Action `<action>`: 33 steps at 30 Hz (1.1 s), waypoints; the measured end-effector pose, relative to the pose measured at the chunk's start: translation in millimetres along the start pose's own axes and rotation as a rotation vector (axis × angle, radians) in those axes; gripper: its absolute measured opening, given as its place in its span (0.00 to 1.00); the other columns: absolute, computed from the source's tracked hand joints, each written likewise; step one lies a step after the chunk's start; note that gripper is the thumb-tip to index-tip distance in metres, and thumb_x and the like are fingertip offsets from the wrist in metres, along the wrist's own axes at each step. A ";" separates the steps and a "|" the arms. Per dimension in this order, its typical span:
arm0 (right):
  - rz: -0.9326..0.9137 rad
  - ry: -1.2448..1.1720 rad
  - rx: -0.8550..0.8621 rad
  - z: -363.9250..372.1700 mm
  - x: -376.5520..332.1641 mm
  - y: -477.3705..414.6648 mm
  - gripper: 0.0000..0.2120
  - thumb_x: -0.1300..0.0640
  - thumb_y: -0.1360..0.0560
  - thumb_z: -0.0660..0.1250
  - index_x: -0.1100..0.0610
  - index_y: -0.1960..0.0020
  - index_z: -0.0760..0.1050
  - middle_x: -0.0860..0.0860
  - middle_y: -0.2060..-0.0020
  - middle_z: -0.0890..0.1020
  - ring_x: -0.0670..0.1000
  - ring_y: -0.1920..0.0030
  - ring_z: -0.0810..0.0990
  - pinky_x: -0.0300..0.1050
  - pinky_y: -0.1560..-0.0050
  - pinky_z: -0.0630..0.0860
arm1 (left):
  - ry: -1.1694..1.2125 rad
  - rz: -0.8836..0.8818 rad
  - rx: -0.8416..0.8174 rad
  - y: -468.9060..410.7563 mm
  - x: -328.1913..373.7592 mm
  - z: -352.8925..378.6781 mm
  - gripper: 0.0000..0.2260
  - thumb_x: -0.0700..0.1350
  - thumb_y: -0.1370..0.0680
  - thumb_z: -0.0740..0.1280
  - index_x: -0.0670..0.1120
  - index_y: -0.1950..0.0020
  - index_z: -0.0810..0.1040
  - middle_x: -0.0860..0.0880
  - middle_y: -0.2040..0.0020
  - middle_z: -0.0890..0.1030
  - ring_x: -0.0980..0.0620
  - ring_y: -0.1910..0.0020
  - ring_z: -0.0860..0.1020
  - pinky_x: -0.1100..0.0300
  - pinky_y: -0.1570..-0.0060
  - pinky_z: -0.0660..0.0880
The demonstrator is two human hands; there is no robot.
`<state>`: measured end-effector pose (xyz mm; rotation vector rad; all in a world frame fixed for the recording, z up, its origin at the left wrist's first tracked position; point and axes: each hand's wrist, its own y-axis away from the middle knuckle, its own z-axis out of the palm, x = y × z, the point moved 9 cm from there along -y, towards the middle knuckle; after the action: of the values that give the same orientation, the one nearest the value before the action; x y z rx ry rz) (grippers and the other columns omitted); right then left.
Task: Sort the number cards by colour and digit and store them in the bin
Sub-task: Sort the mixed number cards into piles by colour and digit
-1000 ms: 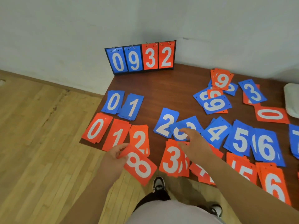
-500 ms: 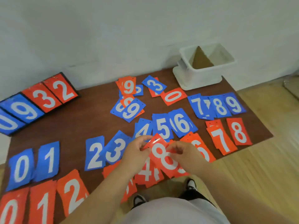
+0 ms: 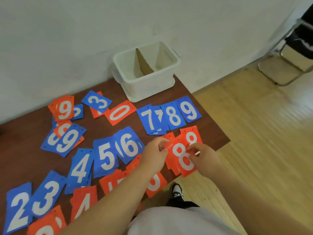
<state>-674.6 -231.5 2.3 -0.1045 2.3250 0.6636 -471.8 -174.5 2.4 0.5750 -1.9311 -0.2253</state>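
Both hands hold a red 8 card (image 3: 182, 158) near the table's right front corner. My left hand (image 3: 155, 154) pinches its left edge and my right hand (image 3: 204, 158) pinches its right edge. Behind it lies another red 8 card (image 3: 191, 136) on the brown table (image 3: 105, 124). Blue piles 2 (image 3: 17, 207), 3 (image 3: 47, 195), 4 (image 3: 80, 168), 5 (image 3: 105, 157), 6 (image 3: 128, 145), 7 (image 3: 149, 120), 8 (image 3: 173, 116) and 9 (image 3: 189, 109) run in a row. The white bin (image 3: 145, 85) with cardboard dividers stands at the back.
Unsorted cards lie at the back left: red 9 (image 3: 64, 110), blue 3 (image 3: 97, 101), red 0 (image 3: 121, 112), blue 9 (image 3: 66, 140). Red piles sit along the front edge under my left arm. A metal chair (image 3: 291, 53) stands far right on the wooden floor.
The view swung right along the table. The red 8 card went from my left hand alone to both hands and travelled right, over the red 8 pile.
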 end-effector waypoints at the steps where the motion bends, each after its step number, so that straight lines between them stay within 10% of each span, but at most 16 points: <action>1: 0.004 0.021 0.007 -11.6 7.0 -8.9 0.12 0.61 0.26 0.70 0.43 0.53 0.79 0.42 0.56 0.80 0.43 0.58 0.78 0.34 0.64 0.71 | 0.003 -0.003 0.001 -9.1 8.8 11.8 0.15 0.39 0.21 0.67 0.61 0.44 0.78 0.56 0.44 0.81 0.61 0.51 0.79 0.55 0.52 0.80; 5: 0.020 0.069 0.007 -41.2 30.2 -39.1 0.11 0.60 0.25 0.69 0.45 0.49 0.79 0.44 0.54 0.81 0.48 0.55 0.79 0.37 0.61 0.71 | -0.068 0.005 -0.022 -39.7 33.1 49.1 0.14 0.41 0.20 0.67 0.57 0.38 0.78 0.56 0.43 0.80 0.60 0.49 0.77 0.66 0.57 0.73; 12: -0.021 0.252 -0.069 -37.0 35.4 -64.6 0.22 0.48 0.27 0.72 0.50 0.35 0.76 0.48 0.36 0.76 0.53 0.38 0.75 0.49 0.42 0.77 | -0.192 -0.071 0.078 -39.6 17.9 17.3 0.23 0.47 0.20 0.69 0.56 0.25 0.69 0.53 0.27 0.72 0.53 0.29 0.71 0.48 0.32 0.74; 33: -0.633 0.721 -0.394 191.5 -273.3 -171.2 0.23 0.55 0.27 0.71 0.53 0.32 0.75 0.55 0.34 0.73 0.59 0.34 0.73 0.52 0.32 0.71 | -0.352 -0.483 0.594 51.4 -186.8 -322.1 0.29 0.53 0.24 0.74 0.51 0.25 0.69 0.43 0.31 0.71 0.41 0.31 0.71 0.44 0.33 0.71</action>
<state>-309.3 -315.5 -11.3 -1.3923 2.5378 0.8174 -136.0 -5.7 8.4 1.4828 -2.1718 -0.0486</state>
